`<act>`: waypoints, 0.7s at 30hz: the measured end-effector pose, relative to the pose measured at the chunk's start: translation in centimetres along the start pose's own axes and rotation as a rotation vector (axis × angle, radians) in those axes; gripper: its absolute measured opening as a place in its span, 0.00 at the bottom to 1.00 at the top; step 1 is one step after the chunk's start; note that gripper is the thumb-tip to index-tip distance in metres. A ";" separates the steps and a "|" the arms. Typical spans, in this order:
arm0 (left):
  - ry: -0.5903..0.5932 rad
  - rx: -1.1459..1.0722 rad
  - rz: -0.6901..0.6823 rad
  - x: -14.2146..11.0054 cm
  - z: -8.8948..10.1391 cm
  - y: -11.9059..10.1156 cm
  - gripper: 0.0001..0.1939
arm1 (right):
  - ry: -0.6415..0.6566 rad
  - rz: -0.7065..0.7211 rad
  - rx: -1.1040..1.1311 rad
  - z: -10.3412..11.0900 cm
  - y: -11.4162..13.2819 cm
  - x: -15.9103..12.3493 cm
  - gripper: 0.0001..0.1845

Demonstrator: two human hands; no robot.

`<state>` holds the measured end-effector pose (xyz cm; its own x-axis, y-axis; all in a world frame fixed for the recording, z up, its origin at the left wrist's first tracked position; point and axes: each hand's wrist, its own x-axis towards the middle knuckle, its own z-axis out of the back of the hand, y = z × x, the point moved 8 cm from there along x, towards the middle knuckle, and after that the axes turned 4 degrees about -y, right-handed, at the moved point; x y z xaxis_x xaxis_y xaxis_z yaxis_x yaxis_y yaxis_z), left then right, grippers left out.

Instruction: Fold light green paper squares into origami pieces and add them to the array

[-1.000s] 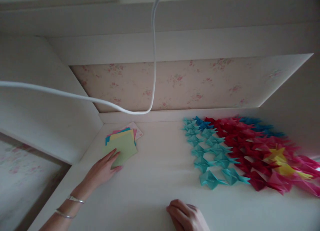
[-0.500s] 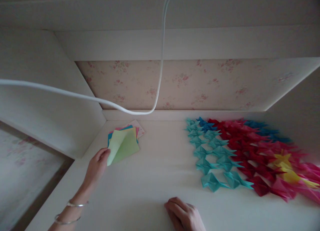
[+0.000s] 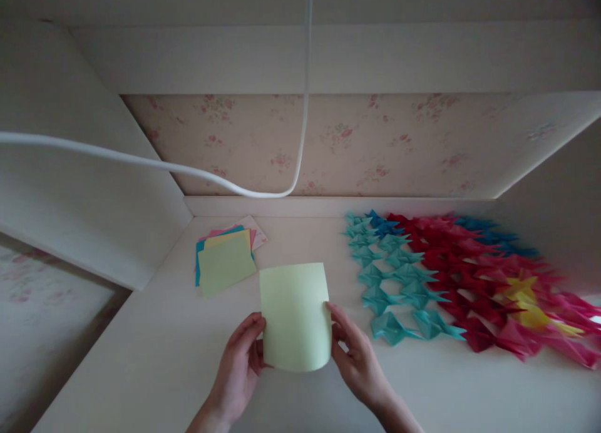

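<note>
A square sheet of pale green paper is held up in front of me, slightly curved along its lower edge. My left hand pinches its left edge, and my right hand grips the right edge with thumb and fingers. Farther back on the left lies a stack of coloured paper, a green sheet on top with yellow, blue and pink ones peeking out behind it.
Rows of folded paper cranes in teal, red, pink, blue and yellow cover the right of the white table. A white cable hangs across the view. Flowered wallpaper lines the back.
My left hand has lifted the green sheet off the stack and brought it right and nearer. My right hand has risen from the table and taken the sheet's other edge.
</note>
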<state>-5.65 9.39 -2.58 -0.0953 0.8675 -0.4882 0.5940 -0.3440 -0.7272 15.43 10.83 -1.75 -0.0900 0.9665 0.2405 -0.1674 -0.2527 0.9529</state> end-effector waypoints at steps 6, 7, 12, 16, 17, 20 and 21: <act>-0.012 0.144 0.032 1.4 1.7 1.1 0.16 | 0.002 0.044 -0.072 1.1 0.5 0.2 0.31; 0.001 0.157 0.034 1.7 1.8 0.9 0.15 | 0.009 0.022 -0.067 1.2 0.2 0.3 0.29; 0.080 0.223 0.046 3.5 1.7 -0.3 0.25 | 0.067 -0.135 0.069 0.8 -1.9 1.0 0.24; 0.083 0.227 0.013 3.9 1.9 -0.6 0.41 | 0.027 -0.254 0.249 0.5 -3.0 1.3 0.21; 0.083 0.220 -0.013 3.9 1.9 -0.6 0.43 | 0.011 -0.270 0.274 0.5 -3.2 1.4 0.19; 0.110 0.219 -0.063 3.6 1.8 -0.5 0.46 | -0.005 -0.284 0.316 0.3 -3.2 1.4 0.17; 0.121 0.219 -0.058 3.5 1.8 -0.4 0.47 | -0.002 -0.285 0.335 0.2 -3.2 1.4 0.19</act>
<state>-7.68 11.90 -4.85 -0.0202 0.9203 -0.3908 0.4022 -0.3504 -0.8458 16.02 13.02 -4.40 -0.0843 0.9956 -0.0406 0.1429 0.0524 0.9884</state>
